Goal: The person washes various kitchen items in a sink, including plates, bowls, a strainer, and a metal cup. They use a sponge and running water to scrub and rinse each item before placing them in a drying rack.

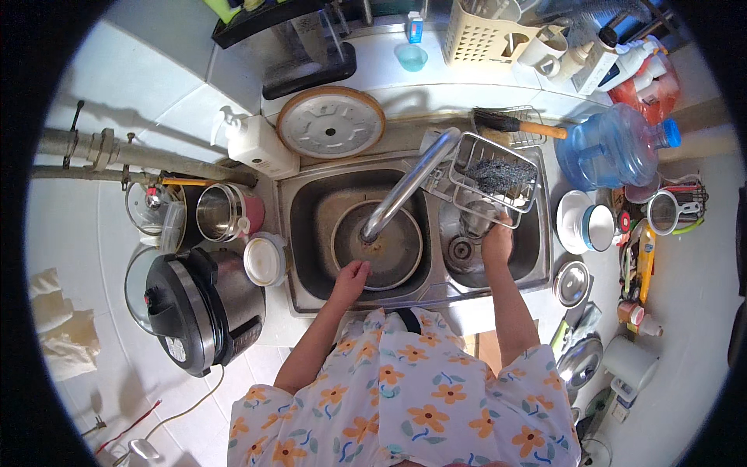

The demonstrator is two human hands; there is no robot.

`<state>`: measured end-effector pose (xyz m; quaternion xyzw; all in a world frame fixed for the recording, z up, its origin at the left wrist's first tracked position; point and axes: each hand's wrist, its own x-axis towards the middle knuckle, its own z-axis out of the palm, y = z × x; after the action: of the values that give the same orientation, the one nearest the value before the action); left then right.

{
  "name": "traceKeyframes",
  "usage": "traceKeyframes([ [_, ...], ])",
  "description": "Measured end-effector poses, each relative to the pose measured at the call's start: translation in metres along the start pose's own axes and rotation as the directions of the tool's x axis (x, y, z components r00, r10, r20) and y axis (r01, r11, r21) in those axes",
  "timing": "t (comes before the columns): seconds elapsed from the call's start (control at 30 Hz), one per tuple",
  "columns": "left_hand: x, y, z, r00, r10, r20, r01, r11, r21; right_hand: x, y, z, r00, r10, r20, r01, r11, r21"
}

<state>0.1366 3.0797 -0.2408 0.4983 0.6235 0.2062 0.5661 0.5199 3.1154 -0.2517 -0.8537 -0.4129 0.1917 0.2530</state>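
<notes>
A round metal pot (402,271) sits in the left sink basin, under the end of the chrome faucet (408,175). My left hand (353,280) is at the pot's near rim, its fingers curled; whether they grip the rim I cannot tell. Over the right basin, my right hand (498,239) reaches below the wire rack and has its fingers on a shiny metal vessel (480,219). The wire rack (525,205) holds a dark steel-wool scourer (501,175). Beside the vessel, the basin's drain (462,251) is visible.
A pressure cooker (198,309) and lidded tub (265,260) stand left of the double sink (435,280). Behind it are a soap bottle (262,146), a round lid (331,122) and a wooden-handled brush (519,124). Bowls (598,227) and a blue water jug (607,149) are at the right.
</notes>
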Motion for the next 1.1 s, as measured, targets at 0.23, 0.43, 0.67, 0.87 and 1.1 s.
traceKeyframes([
  [0.23, 0.005, 0.014, 0.010, 0.978, 0.203, -0.054, -0.204, 0.979, -0.024, -0.052, -0.014, -0.037, 0.951, -0.298, -0.080, 0.295, 0.955, -0.040],
  [0.43, -0.003, 0.064, 0.026, 0.936, 0.323, 0.140, -0.255, 0.896, -0.363, -0.117, -0.106, -0.021, 0.910, -0.285, 0.300, 0.296, 0.955, 0.009],
  [0.67, 0.012, -0.016, 0.000, 0.993, -0.081, 0.082, 0.115, 0.653, -0.749, -0.108, -0.159, 0.055, 0.444, 0.034, 0.895, -0.133, 0.991, 0.029],
  [0.87, 0.007, -0.052, -0.043, 0.896, -0.374, -0.240, 0.195, 0.815, -0.545, -0.109, -0.115, 0.182, 0.628, -0.365, 0.688, 0.332, 0.925, 0.188],
  [1.1, 0.001, -0.030, -0.052, 0.894, -0.425, -0.143, 0.265, 0.757, -0.598, -0.125, -0.125, 0.222, 0.297, -0.352, 0.888, 0.922, 0.349, -0.171],
])
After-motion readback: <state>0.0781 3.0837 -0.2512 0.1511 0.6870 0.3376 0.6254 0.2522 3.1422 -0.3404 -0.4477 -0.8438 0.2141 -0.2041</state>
